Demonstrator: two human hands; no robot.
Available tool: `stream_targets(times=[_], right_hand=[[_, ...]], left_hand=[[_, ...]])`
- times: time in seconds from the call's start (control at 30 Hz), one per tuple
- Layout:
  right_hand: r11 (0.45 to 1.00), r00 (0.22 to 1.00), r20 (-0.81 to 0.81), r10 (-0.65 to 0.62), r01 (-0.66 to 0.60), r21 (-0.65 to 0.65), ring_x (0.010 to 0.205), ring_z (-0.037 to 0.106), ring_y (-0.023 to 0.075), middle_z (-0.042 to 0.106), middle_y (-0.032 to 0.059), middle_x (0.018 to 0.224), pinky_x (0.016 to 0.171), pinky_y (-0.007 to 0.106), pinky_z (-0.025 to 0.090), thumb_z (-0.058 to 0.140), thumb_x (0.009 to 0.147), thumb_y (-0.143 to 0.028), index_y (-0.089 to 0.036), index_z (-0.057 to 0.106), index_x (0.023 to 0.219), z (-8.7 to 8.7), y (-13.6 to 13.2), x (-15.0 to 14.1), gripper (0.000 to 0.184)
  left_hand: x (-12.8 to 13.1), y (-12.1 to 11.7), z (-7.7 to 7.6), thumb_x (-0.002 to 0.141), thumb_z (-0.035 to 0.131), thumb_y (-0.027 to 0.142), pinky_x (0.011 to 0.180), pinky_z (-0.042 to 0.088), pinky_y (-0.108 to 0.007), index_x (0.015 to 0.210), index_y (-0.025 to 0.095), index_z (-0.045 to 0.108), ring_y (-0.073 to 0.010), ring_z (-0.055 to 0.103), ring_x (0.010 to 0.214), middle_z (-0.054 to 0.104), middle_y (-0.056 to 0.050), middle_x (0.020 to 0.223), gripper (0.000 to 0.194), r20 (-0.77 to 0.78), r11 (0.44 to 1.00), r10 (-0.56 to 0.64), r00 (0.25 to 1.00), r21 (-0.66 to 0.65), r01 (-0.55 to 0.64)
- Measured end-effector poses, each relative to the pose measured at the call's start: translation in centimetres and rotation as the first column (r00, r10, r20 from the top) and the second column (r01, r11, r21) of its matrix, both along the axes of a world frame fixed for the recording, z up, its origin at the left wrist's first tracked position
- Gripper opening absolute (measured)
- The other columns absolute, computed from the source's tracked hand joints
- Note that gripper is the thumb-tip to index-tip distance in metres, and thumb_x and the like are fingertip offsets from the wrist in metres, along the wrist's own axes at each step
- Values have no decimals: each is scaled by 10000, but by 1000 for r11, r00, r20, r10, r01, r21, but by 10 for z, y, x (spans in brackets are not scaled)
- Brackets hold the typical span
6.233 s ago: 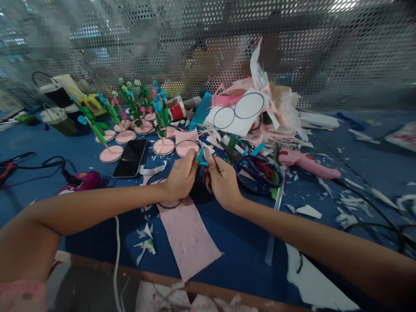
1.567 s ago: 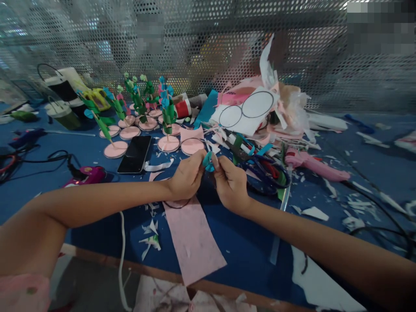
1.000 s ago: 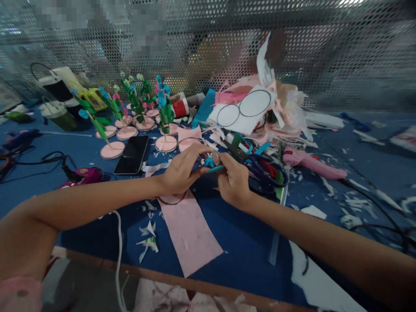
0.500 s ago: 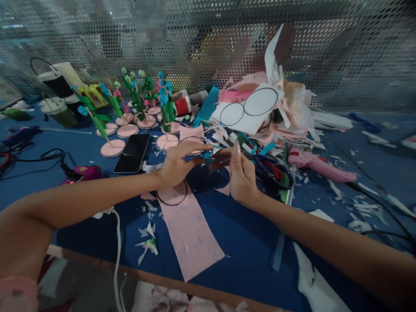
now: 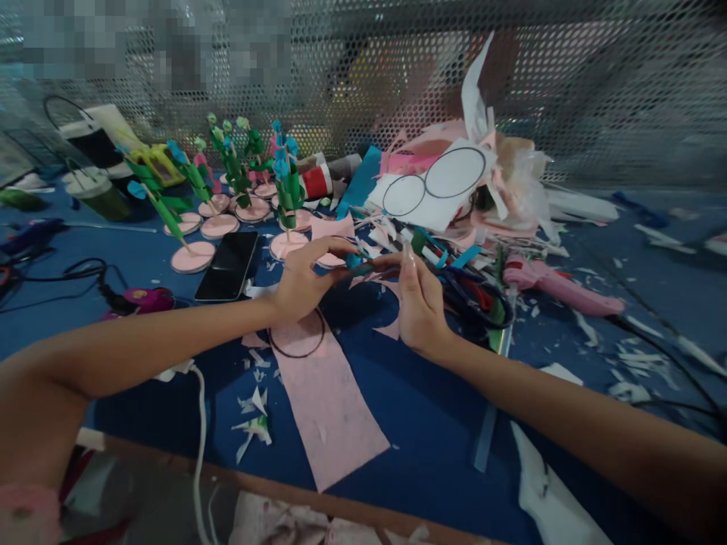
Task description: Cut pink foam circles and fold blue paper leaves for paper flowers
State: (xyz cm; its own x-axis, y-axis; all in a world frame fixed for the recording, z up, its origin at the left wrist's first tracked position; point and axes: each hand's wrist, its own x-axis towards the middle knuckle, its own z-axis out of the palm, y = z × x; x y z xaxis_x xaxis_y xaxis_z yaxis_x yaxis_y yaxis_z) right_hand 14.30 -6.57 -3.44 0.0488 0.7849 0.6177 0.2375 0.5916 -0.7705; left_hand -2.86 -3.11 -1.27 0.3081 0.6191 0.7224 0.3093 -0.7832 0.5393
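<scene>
My left hand (image 5: 302, 281) is closed in a pinch on a small blue piece (image 5: 353, 260), which looks like a curled strip of felt or paper. From the right, the fingers of my right hand (image 5: 420, 306) reach to the same piece, pressed together with the thumb upright in front. A short dark green end shows between the two sets of fingertips; its far end is hidden. Under my left wrist lies a pink felt strip (image 5: 332, 412) with a black circle drawn on it.
Several blue and green flowers on pink round bases (image 5: 193, 258) stand behind a phone (image 5: 227, 266). Scraps and a white sheet with two circles (image 5: 454, 175) are heaped at the back. Scissors (image 5: 482, 299) and a pink glue gun (image 5: 562, 286) lie right. A white cable (image 5: 200, 424) crosses the front edge.
My left fingers have shifted slightly, and the blue piece now shows more clearly between the fingertips. My right fingers are less blurred. The whole view has moved a little.
</scene>
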Motion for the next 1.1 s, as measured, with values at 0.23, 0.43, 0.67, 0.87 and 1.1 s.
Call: stream_targets(times=[0.23, 0.43, 0.67, 0.87, 1.1], right_hand=[[996, 981, 181, -75, 66, 53, 812, 576, 180, 575, 42, 833, 717, 342, 488, 458, 905, -381, -219, 567, 884, 8, -4, -2, 197], [993, 955, 284, -84, 55, 108, 869, 584, 196, 594, 60, 908, 733, 360, 507, 548, 821, -293, -220, 585, 962, 10, -3, -3, 163], [998, 974, 221, -56, 58, -2, 838, 587, 205, 607, 50, 852, 741, 382, 502, 614, 779, -361, -230, 658, 890, 7, 2, -2, 177], [974, 997, -31, 69, -74, -212, 846, 606, 211, 620, 47, 835, 726, 373, 515, 664, 727, -460, -233, 709, 860, 5, 7, -3, 266], [890, 931, -329, 160, -280, -360, 908, 631, 206, 699, 13, 871, 896, 390, 457, 686, 690, -468, -245, 717, 827, 1, 11, -5, 264]], left_hand=[[0, 4, -2, 759, 663, 109, 700, 501, -246, 952, 168, 664, -113, 618, 763, 694, -35, 883, 201, -36, 988, 17, 999, 155, -12], [-3, 6, -6, 800, 644, 208, 736, 473, -297, 1029, 235, 684, -150, 555, 855, 597, -45, 900, 234, -130, 964, 129, 983, 250, -94], [-5, 11, -11, 829, 609, 216, 816, 464, -335, 1087, 278, 662, -174, 554, 979, 623, -57, 1017, 271, -184, 942, 105, 977, 335, -38], [-6, 8, -8, 829, 607, 235, 833, 486, -337, 1167, 225, 611, -182, 608, 965, 697, -66, 996, 338, -169, 944, 71, 983, 330, -12], [-6, 7, -5, 826, 615, 255, 831, 481, -334, 1041, 206, 656, -175, 615, 938, 714, -51, 966, 224, -194, 947, 97, 976, 319, -31]])
